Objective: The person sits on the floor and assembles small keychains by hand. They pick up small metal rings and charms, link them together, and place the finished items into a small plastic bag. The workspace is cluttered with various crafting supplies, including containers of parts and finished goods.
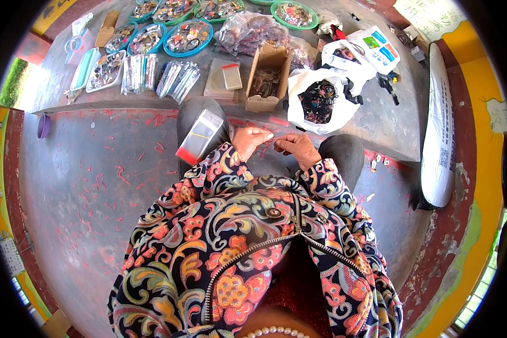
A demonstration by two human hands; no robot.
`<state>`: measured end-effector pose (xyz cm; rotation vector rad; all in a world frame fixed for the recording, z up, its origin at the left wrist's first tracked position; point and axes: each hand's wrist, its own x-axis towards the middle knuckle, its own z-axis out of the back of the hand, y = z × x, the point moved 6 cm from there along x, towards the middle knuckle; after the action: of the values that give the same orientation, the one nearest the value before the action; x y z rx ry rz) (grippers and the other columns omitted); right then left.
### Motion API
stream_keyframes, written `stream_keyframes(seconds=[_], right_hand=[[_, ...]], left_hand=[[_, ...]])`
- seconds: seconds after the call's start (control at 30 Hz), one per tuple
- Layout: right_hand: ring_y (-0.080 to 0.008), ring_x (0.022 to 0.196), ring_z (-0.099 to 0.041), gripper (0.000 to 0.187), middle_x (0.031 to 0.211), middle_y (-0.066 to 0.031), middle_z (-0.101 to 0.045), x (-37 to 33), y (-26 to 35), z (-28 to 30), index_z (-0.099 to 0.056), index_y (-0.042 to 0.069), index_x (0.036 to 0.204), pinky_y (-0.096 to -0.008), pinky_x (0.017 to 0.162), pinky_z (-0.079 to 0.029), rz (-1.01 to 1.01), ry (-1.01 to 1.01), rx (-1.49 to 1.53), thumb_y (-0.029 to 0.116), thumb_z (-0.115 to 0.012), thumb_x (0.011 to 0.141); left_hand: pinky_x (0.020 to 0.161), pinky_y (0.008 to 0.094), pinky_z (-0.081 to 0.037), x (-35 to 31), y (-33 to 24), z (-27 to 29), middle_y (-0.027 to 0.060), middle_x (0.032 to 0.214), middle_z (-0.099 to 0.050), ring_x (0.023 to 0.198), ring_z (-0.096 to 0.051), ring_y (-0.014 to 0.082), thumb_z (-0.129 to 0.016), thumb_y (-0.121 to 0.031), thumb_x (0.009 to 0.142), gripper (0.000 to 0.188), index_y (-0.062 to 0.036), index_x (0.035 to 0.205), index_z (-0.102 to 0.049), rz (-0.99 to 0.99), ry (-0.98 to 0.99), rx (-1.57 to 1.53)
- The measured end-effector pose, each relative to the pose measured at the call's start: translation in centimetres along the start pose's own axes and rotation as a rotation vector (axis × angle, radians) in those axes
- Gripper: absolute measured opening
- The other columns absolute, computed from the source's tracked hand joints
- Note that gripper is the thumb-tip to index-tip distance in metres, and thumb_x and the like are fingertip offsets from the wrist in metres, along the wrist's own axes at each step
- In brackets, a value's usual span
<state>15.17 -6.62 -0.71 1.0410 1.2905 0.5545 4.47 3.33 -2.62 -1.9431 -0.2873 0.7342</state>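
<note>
My left hand [252, 142] and my right hand [298, 150] are close together above my lap, fingertips a small gap apart. Thumb and fingers of each are pinched closed; whatever they hold is too small to make out. On my left thigh, beside the left hand, lies a stack of clear plastic sleeves [207, 125] with a red end and a yellow band around it. Just beyond the right hand, a white plastic bag [298, 116] stands open, full of small dark and coloured pieces. An open cardboard box [262, 105] with brownish contents stands left of it.
On the raised grey ledge [152, 103] are blue round baskets [187, 54] of small goods, a heap of clear packets [248, 35], bundled pens [177, 79] and another sleeve stack [231, 76]. A long white sack [438, 129] stands at right. Red scraps litter the floor [84, 186].
</note>
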Motion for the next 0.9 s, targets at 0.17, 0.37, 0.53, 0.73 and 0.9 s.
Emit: stream_keyframes(seconds=[0.17,0.37,0.53,0.73,0.9], right_hand=[[-0.0106,0.069,-0.054,0.019,0.077,-0.0041,-0.062,0.2,-0.5,0.1,-0.062,0.001,0.087,-0.0239,0.062,-0.040,0.001,0.006,-0.001,0.019,-0.058,0.079],[-0.0103,0.069,-0.055,0.021,0.078,-0.0038,-0.062,0.0,-0.3,-0.4,-0.062,0.002,0.091,-0.0231,0.062,-0.040,0.003,0.013,-0.021,0.019,-0.058,0.079],[-0.0100,0.072,-0.055,0.020,0.079,-0.0040,-0.061,-0.6,0.5,-0.7,-0.062,0.001,0.093,-0.0223,0.063,-0.041,-0.025,0.008,0.025,0.016,-0.058,0.079],[-0.0094,0.067,-0.054,0.019,0.078,-0.0026,-0.060,-1.4,3.7,1.8,-0.061,0.001,0.090,-0.0216,0.058,-0.041,0.340,-0.304,-0.190,0.009,-0.062,0.073],[-0.0079,0.063,-0.049,0.020,0.074,-0.0028,-0.052,-3.5,7.1,-0.1,-0.061,0.004,0.090,-0.0206,0.058,-0.042,0.500,-0.355,-0.532,0.003,-0.060,0.070]], left_hand=[[0.061,0.0195,-0.042,-0.2,-0.4,-0.2,0.0054,0.077,-0.062,0.066,-0.054,0.0080,-0.062,-0.011,0.076,0.018,0.0031,0.087,-0.062,0.028,-0.010,0.045],[0.059,0.0188,-0.040,-0.5,-0.4,-0.3,0.0046,0.075,-0.061,0.064,-0.053,0.0074,-0.063,-0.011,0.075,0.015,0.0017,0.084,-0.061,0.060,0.000,-0.039],[0.062,0.0187,-0.040,-0.2,0.2,0.0,0.0047,0.075,-0.061,0.067,-0.053,0.0075,-0.064,-0.010,0.074,0.012,0.0001,0.080,-0.061,0.060,-0.029,-0.110],[0.060,0.0189,-0.041,-0.2,-0.2,0.1,0.0033,0.074,-0.061,0.066,-0.054,0.0080,-0.065,-0.011,0.073,0.013,-0.0006,0.078,-0.061,0.080,-0.045,0.039],[0.057,0.0191,-0.040,-0.4,-0.7,-0.4,0.0019,0.070,-0.060,0.061,-0.052,0.0069,-0.066,-0.014,0.072,0.015,0.0001,0.078,-0.062,0.008,-0.021,0.203]])
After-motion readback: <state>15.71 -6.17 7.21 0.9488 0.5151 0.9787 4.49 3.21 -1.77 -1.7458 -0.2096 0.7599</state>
